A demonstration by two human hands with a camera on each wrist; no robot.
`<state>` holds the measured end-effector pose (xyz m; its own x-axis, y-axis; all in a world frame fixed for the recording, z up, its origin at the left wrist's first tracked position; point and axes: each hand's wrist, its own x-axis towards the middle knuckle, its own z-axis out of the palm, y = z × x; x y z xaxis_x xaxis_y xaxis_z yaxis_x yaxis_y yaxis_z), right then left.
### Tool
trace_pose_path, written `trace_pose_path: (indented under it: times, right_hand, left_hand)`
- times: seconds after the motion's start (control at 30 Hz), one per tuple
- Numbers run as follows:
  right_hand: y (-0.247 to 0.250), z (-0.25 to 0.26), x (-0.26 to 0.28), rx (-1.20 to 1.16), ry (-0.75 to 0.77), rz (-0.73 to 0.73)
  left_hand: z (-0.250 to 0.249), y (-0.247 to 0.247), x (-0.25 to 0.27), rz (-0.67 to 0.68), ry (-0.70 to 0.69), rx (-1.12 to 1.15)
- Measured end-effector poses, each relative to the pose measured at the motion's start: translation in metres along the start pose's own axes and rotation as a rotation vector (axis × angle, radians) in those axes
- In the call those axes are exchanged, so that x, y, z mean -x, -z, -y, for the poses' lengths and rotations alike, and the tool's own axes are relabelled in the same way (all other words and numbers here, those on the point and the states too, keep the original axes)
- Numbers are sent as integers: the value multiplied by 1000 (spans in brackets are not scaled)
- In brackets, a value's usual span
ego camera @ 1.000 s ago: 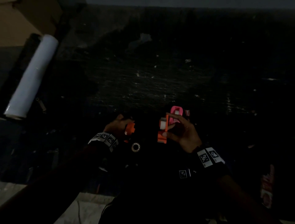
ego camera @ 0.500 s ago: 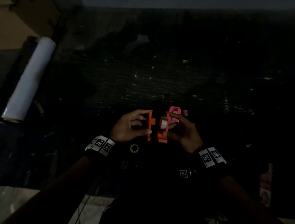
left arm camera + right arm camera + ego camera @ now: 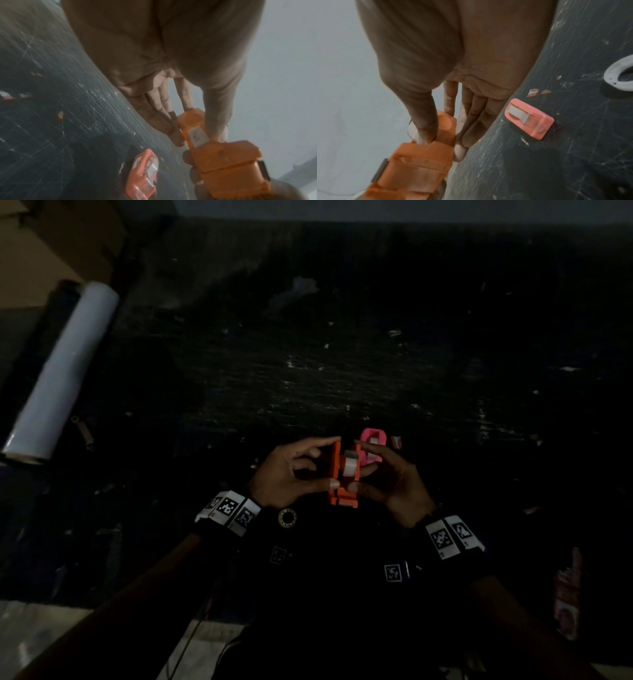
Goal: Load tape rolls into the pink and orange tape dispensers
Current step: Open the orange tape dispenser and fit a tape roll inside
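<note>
I hold the orange tape dispenser (image 3: 343,494) upright between both hands, just above the dark table. A pale tape roll (image 3: 350,465) sits between its two orange sides. My left hand (image 3: 310,465) pinches the left side piece with thumb and fingers, also visible in the left wrist view on the orange dispenser (image 3: 223,159). My right hand (image 3: 383,474) grips the right side, thumb low and forefinger on top; the right wrist view shows the orange dispenser (image 3: 419,162) under the thumb. The pink dispenser (image 3: 371,440) (image 3: 529,119) (image 3: 144,174) lies on the table behind, with tape in it.
A long white film roll (image 3: 61,378) lies at the far left beside a cardboard box (image 3: 51,244). A small tape ring (image 3: 287,517) rests on the table near my left wrist. A white ring (image 3: 619,74) lies right of the pink dispenser. A printed packet (image 3: 568,594) sits at the right edge.
My left hand carried the orange side piece rightward from the table's left to the dispenser. The gap closed, and the piece now sits against the tape roll.
</note>
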<state>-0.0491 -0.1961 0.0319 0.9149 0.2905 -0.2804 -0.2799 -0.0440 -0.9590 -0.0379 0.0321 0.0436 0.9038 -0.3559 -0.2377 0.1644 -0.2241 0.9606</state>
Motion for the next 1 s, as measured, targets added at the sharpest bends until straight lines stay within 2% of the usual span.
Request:
trace_pose_path:
  times: [0.4,0.6,0.73,0.9,1.0]
  right_hand:
    - [2,1,-7,60,-4,-13]
    - [3,-2,-24,180,-75,98]
    - [8,-4,-48,523,-65,117]
    - [12,-7,-82,966,46,61]
    - [12,-18,-98,1194,14,36]
  left_hand:
    - [7,-1,-11,-7,-15,-50]
    - [19,11,-15,46,77,-74]
    - [27,17,-29,26,94,-137]
    - [40,28,-61,-2,137,-286]
    - [54,27,-81,-1,152,-417]
